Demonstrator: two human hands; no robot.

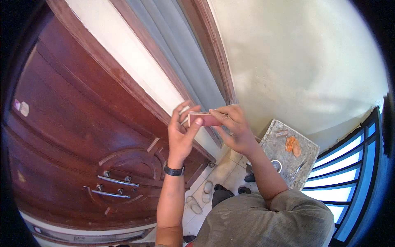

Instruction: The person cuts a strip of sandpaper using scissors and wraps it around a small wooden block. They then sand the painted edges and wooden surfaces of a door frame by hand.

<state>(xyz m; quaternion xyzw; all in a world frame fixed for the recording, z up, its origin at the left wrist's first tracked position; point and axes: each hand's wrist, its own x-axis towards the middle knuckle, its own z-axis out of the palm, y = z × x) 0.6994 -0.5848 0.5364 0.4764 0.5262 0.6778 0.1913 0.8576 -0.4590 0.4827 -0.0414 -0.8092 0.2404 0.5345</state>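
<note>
Head view, looking down my raised forearms. Between my two hands I hold a small flat reddish-brown rectangular block (205,120) — wood by its colour, though I cannot be certain — up in front of the pale edge of the dark red-brown panelled wooden door (74,136). Its long axis runs roughly left to right across the view, from one hand to the other.

My left hand (182,132) pinches the block's left end, thumb lying over its near face and fingers spread narrowly behind; a pale thin strip (184,110) shows among those fingers, and I cannot tell what it is. My right hand (234,129) closes on the right end, fingertips curled over the top edge. Both hands touch the block, so neither is the nearer — it bridges the narrow gap between them.

Below and to my right stands a grey stone-topped square stand (306,162) bearing an orange crumpled cloth (293,145), a metal ring (276,165) and pliers-like metal tools (297,170), well apart from the hands. Sandals (200,197) lie on the tiled floor beneath.
</note>
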